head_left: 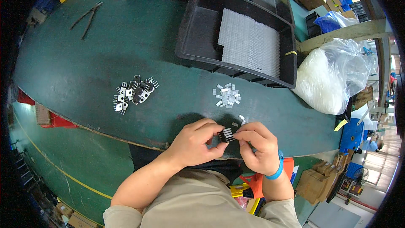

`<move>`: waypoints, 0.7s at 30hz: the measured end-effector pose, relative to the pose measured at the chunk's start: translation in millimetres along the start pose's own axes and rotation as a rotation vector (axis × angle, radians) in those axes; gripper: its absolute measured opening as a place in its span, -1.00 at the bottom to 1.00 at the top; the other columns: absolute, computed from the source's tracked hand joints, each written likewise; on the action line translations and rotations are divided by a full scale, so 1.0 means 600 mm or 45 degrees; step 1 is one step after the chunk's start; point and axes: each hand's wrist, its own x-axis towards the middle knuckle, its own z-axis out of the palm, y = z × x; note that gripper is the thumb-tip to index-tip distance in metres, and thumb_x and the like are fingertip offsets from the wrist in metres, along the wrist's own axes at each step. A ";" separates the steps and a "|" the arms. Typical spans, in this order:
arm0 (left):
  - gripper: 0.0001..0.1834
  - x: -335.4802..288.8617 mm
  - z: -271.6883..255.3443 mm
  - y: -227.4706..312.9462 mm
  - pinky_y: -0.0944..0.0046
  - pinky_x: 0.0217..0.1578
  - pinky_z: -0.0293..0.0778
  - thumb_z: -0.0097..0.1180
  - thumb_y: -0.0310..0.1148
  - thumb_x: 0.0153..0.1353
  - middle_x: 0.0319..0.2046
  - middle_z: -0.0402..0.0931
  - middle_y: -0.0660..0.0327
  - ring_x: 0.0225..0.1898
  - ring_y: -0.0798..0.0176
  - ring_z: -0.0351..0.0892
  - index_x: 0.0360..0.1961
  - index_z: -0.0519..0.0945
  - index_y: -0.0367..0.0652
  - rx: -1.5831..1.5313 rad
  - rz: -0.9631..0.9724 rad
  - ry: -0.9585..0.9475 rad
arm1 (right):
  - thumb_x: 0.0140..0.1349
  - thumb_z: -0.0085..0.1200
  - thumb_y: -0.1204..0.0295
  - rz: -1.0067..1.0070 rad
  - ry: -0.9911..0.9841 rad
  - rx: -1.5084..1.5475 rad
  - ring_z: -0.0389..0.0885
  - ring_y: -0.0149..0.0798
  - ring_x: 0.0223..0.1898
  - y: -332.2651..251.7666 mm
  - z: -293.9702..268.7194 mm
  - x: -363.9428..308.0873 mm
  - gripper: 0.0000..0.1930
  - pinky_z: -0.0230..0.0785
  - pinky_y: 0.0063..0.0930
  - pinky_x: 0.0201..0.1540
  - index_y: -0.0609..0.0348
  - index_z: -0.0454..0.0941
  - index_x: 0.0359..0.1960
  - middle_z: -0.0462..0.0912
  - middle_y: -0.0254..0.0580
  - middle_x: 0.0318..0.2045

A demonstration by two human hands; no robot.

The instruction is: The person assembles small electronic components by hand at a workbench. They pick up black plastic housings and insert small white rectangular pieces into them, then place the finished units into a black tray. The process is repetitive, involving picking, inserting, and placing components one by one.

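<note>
From the head camera I see both hands meeting over the near edge of the green table (84,59), at about 6 o'clock in the frame. My left hand (195,142) pinches a small black component (227,135) between thumb and forefingers, its row of metal leads turned up toward me. My right hand (258,147), with a blue wristband (279,166), closes its fingertips on the same part from the other side, so each hand steadies one end, likely to keep so small a piece from twisting.

At 12 o'clock from the hands lies a loose heap of small silvery plates (226,95), with a few strays just beside the right fingers, kept within easy reach. At 10 o'clock sits a cluster of black parts with metal tabs and leads (134,93). Further up at 1 o'clock, a black tray (198,38) holds a whitish gridded sheet (249,42). Pliers (87,17) lie far off at 11 o'clock, and a clear plastic bag (333,80) sits at 3 o'clock.
</note>
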 end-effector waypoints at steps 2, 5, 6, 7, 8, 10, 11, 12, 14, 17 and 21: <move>-0.60 0.001 -0.001 0.001 0.35 -0.49 0.50 0.50 -0.45 -0.09 -0.39 0.58 0.20 -0.51 0.35 0.53 -0.18 0.66 -0.27 -0.001 -0.002 -0.012 | 0.04 0.11 0.73 0.007 0.032 0.003 0.66 -0.03 -0.30 0.002 0.003 -0.002 -0.73 0.53 -0.31 -0.25 0.22 0.67 -0.23 0.63 -0.02 -0.24; -0.63 0.001 -0.005 0.007 0.22 -0.38 0.58 0.46 -0.40 -0.04 -0.33 0.60 0.13 -0.40 0.16 0.64 -0.20 0.63 -0.27 0.008 -0.064 -0.063 | 0.05 0.08 0.74 -0.030 0.073 0.008 0.65 -0.03 -0.30 0.000 0.004 -0.001 -0.72 0.53 -0.31 -0.25 0.22 0.67 -0.20 0.62 -0.03 -0.23; -0.63 0.001 -0.005 0.008 0.22 -0.38 0.58 0.46 -0.40 -0.04 -0.33 0.60 0.13 -0.40 0.15 0.64 -0.20 0.63 -0.27 0.012 -0.062 -0.063 | 0.05 0.07 0.74 -0.057 0.027 0.009 0.64 -0.04 -0.31 -0.007 0.004 0.003 -0.71 0.53 -0.31 -0.26 0.22 0.67 -0.20 0.61 -0.03 -0.23; -0.63 0.001 -0.004 0.008 0.22 -0.38 0.58 0.46 -0.40 -0.04 -0.33 0.60 0.13 -0.40 0.15 0.64 -0.20 0.63 -0.27 0.016 -0.060 -0.062 | 0.06 0.06 0.75 -0.084 -0.019 0.009 0.64 -0.04 -0.31 -0.012 0.004 0.004 -0.71 0.52 -0.32 -0.26 0.22 0.67 -0.20 0.61 -0.03 -0.23; -0.63 0.001 -0.003 0.007 0.22 -0.38 0.58 0.46 -0.40 -0.04 -0.33 0.60 0.12 -0.40 0.14 0.64 -0.20 0.63 -0.27 0.020 -0.058 -0.062 | 0.06 0.06 0.75 -0.091 -0.021 -0.009 0.64 -0.05 -0.32 -0.012 0.005 0.004 -0.71 0.52 -0.32 -0.27 0.22 0.66 -0.19 0.61 -0.03 -0.22; -0.62 0.000 0.000 0.003 0.30 -0.44 0.55 0.48 -0.44 -0.08 -0.36 0.59 0.16 -0.46 0.27 0.58 -0.20 0.65 -0.28 0.016 -0.021 -0.023 | 0.06 0.06 0.76 -0.103 -0.029 -0.047 0.63 -0.06 -0.32 -0.011 0.007 0.002 -0.70 0.52 -0.33 -0.28 0.22 0.65 -0.18 0.60 -0.03 -0.22; -0.61 0.000 0.001 0.002 0.34 -0.47 0.53 0.50 -0.46 -0.09 -0.37 0.59 0.18 -0.49 0.33 0.55 -0.19 0.66 -0.28 0.014 -0.003 -0.004 | 0.07 0.06 0.76 -0.074 0.040 -0.055 0.63 -0.06 -0.32 -0.010 0.006 0.001 -0.70 0.51 -0.33 -0.29 0.22 0.64 -0.17 0.60 -0.02 -0.22; -0.61 0.000 0.001 0.002 0.34 -0.46 0.53 0.50 -0.46 -0.09 -0.37 0.59 0.18 -0.49 0.33 0.55 -0.19 0.66 -0.28 0.018 -0.006 -0.007 | 0.07 0.06 0.76 -0.045 0.109 -0.062 0.63 -0.06 -0.32 -0.008 0.004 -0.002 -0.70 0.51 -0.34 -0.29 0.23 0.64 -0.16 0.60 -0.02 -0.22; -0.60 0.000 0.002 0.002 0.34 -0.46 0.54 0.50 -0.46 -0.10 -0.36 0.59 0.18 -0.49 0.33 0.55 -0.19 0.66 -0.27 0.028 -0.014 -0.012 | 0.09 0.09 0.73 -0.007 0.152 -0.078 0.64 -0.08 -0.34 -0.008 0.001 -0.001 -0.70 0.50 -0.37 -0.30 0.25 0.62 -0.13 0.61 -0.02 -0.26; -0.60 -0.002 0.003 0.001 0.31 -0.44 0.56 0.48 -0.46 -0.09 -0.34 0.60 0.16 -0.47 0.29 0.58 -0.17 0.65 -0.26 0.053 0.011 -0.005 | 0.08 0.17 0.65 0.223 0.103 0.051 0.64 -0.07 -0.37 -0.017 0.010 -0.005 -0.70 0.50 -0.35 -0.30 0.28 0.60 -0.09 0.61 -0.03 -0.33; -0.62 -0.006 0.008 0.000 0.15 -0.32 0.61 0.41 -0.39 -0.04 -0.27 0.62 0.09 -0.34 0.03 0.67 -0.17 0.62 -0.26 0.148 0.049 -0.045 | 0.07 0.25 0.52 0.358 0.096 0.042 0.64 -0.09 -0.39 -0.028 0.031 0.000 -0.61 0.51 -0.33 -0.30 0.30 0.56 -0.02 0.62 -0.04 -0.36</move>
